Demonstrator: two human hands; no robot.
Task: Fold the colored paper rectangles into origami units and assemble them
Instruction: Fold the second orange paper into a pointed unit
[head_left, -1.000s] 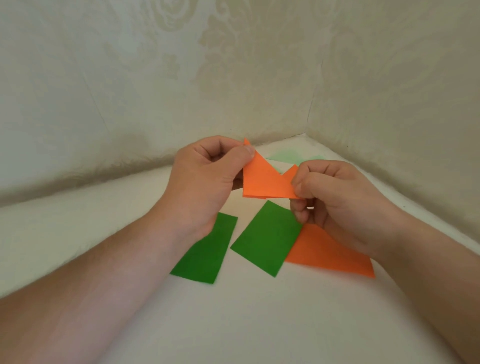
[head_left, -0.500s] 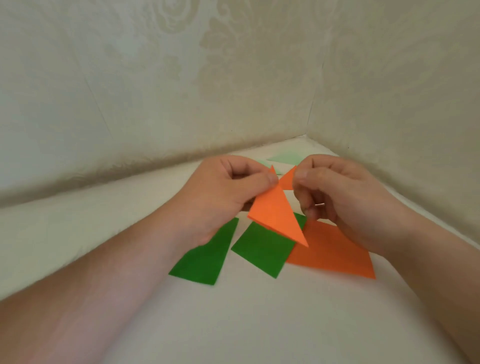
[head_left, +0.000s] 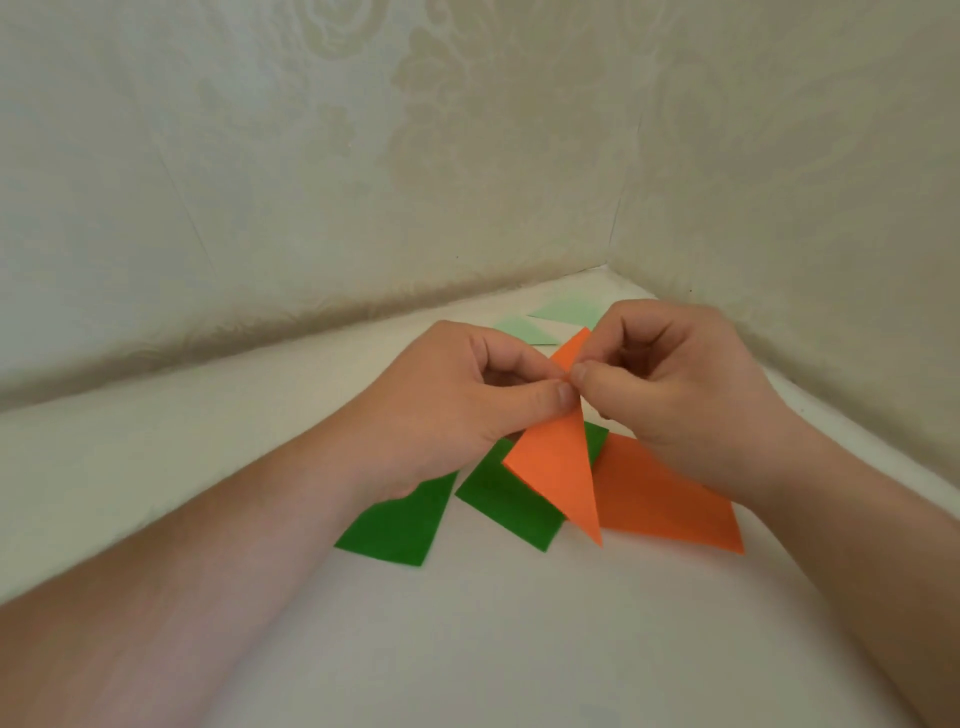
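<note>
Head view: a folded orange paper piece is being pinched by the left hand and right hand, thumbs meeting, above green rectangles and an orange rectangle lying on the white surface.

A pale cream counter runs into a corner. On it, below the left hand, lies a flat dark green paper rectangle; a second dark green paper rectangle lies between the hands. Under the right hand lies a flat orange paper rectangle, its edge over the second green one. Beyond the hands lie two pale green paper pieces.
</note>
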